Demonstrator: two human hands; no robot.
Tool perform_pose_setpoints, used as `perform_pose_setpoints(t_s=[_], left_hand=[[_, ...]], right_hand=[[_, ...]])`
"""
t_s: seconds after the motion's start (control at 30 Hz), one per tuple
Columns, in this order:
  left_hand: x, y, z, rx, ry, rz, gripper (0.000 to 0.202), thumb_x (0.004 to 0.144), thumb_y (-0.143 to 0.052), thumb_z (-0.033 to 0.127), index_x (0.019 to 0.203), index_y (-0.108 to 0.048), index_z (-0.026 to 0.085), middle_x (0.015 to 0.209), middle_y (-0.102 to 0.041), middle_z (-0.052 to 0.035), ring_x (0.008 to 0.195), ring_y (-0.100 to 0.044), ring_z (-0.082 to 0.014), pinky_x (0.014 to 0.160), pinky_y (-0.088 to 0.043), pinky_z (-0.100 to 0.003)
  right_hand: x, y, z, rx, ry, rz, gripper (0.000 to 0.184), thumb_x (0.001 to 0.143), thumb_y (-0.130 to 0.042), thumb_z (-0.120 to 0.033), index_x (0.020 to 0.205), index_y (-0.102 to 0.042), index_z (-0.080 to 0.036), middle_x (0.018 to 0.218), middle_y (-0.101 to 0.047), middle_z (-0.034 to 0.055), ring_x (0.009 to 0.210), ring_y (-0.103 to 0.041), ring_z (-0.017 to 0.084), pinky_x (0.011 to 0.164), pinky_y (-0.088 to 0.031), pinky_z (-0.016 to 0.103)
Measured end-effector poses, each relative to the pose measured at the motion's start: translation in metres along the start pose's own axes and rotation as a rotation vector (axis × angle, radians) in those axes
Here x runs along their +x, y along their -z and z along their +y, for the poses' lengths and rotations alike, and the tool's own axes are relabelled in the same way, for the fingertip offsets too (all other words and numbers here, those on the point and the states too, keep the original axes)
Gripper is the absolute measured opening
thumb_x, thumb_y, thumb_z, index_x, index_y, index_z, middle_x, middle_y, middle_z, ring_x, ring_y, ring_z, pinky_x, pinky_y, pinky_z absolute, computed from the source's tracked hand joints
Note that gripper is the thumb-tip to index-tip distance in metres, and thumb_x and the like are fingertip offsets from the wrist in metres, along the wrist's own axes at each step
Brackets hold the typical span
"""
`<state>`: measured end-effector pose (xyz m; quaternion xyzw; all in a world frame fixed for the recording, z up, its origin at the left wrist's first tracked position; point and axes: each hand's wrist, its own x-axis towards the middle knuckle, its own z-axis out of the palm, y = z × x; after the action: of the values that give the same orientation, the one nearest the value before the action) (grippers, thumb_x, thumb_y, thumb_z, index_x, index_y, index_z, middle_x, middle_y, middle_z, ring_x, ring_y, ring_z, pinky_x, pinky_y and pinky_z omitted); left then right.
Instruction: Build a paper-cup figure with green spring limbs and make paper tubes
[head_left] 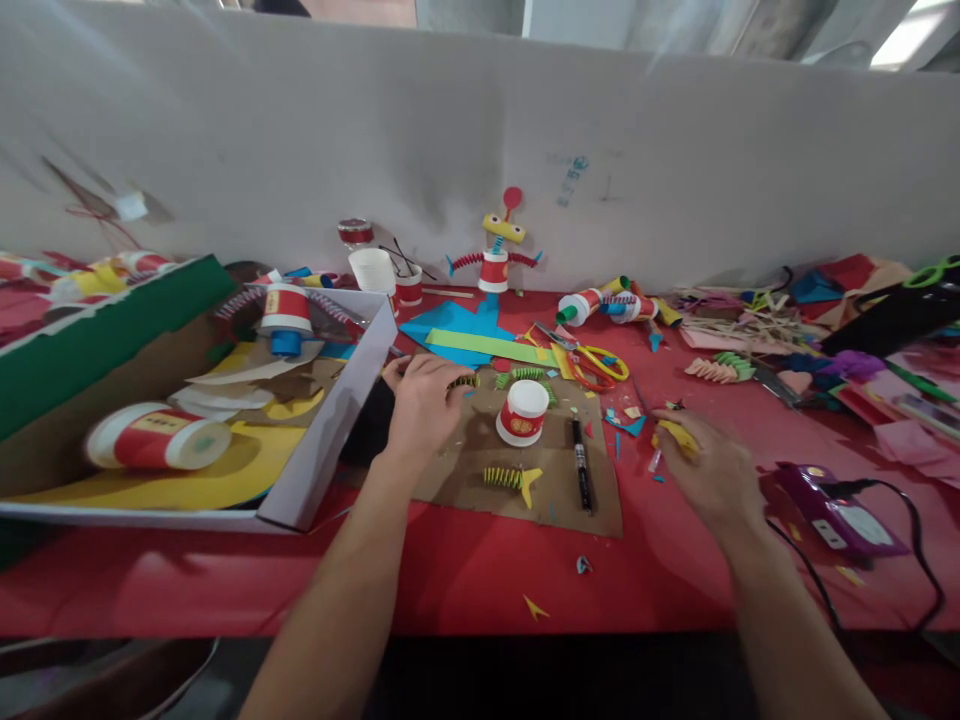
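Note:
My left hand (426, 400) is over the far left of a brown cardboard sheet (457, 487), thumb and forefinger closed at a yellow-green folded paper spring (466, 381). My right hand (709, 470), slightly blurred, is closed around a small yellow object (679, 436) above the red table; its kind is unclear. Between my hands, a red and white paper cup (523, 412) stands upside down on the cardboard. In front of it lies a yellow paper spring (502, 477) with a forked yellow end. A black marker (581, 465) lies to its right, and green paper springs (528, 374) lie behind the cup.
An open box (322, 470) with paper-cup pieces stands left. At the back, a paper-cup figure (494, 270) stands near blue paper (439, 332), a green strip (480, 347) and yellow-handled scissors (604, 363). A purple power socket (840, 510) with black cables and craft scraps lie right.

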<state>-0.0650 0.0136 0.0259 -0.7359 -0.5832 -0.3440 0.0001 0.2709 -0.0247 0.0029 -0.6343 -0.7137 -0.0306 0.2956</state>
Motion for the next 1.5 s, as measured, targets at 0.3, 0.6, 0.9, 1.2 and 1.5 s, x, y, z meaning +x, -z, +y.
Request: perform_pose_setpoints(t_s=[0.3, 0.6, 0.9, 1.2, 1.5], left_hand=[[0.001, 0.003, 0.005, -0.092, -0.008, -0.05, 0.011, 0.079, -0.065, 0.02, 0.082, -0.071, 0.029, 0.092, -0.074, 0.0004, 0.098, -0.062, -0.0237, 0.095, -0.032, -0.047], [0.003, 0.005, 0.0, -0.089, 0.017, 0.015, 0.009, 0.078, -0.065, 0.021, 0.085, -0.069, 0.026, 0.092, -0.074, -0.001, 0.095, -0.063, -0.0242, 0.094, -0.033, -0.047], [0.003, 0.004, -0.001, -0.082, 0.057, 0.092, 0.009, 0.079, -0.066, 0.023, 0.087, -0.069, 0.025, 0.093, -0.074, -0.0036, 0.096, -0.064, -0.0234, 0.094, -0.036, -0.045], [0.003, 0.005, 0.002, -0.113, 0.074, 0.087, 0.01, 0.078, -0.066, 0.022, 0.086, -0.07, 0.027, 0.091, -0.074, -0.0019, 0.096, -0.064, -0.0243, 0.094, -0.036, -0.047], [0.0, -0.002, 0.005, -0.088, 0.049, -0.047, 0.011, 0.078, -0.066, 0.02, 0.084, -0.07, 0.028, 0.091, -0.074, 0.0003, 0.094, -0.063, -0.0244, 0.093, -0.031, -0.049]], right_hand=[[-0.003, -0.011, 0.065, -0.378, -0.16, -0.333, 0.042, 0.074, -0.05, -0.021, 0.113, -0.062, -0.013, 0.102, -0.067, 0.0204, 0.083, -0.065, 0.036, 0.069, -0.049, 0.047], [0.001, 0.003, 0.058, -0.414, -0.166, -0.263, 0.049, 0.069, -0.057, -0.023, 0.118, -0.059, -0.013, 0.113, -0.061, 0.0243, 0.099, -0.059, 0.043, 0.075, -0.046, 0.057], [0.035, -0.018, -0.092, 0.1, 0.159, -0.149, 0.044, 0.086, -0.052, -0.047, 0.115, -0.059, -0.015, 0.109, -0.064, 0.0167, 0.104, -0.06, 0.033, 0.087, -0.049, 0.048], [0.072, -0.042, -0.106, 0.211, 0.398, -0.515, 0.041, 0.082, -0.061, -0.036, 0.121, -0.058, -0.023, 0.123, -0.059, 0.011, 0.115, -0.055, 0.029, 0.096, -0.045, 0.047], [0.079, -0.036, -0.093, 0.34, 0.466, -0.608, 0.051, 0.08, -0.063, -0.028, 0.13, -0.055, -0.027, 0.127, -0.057, 0.0088, 0.116, -0.055, 0.028, 0.094, -0.048, 0.046]])
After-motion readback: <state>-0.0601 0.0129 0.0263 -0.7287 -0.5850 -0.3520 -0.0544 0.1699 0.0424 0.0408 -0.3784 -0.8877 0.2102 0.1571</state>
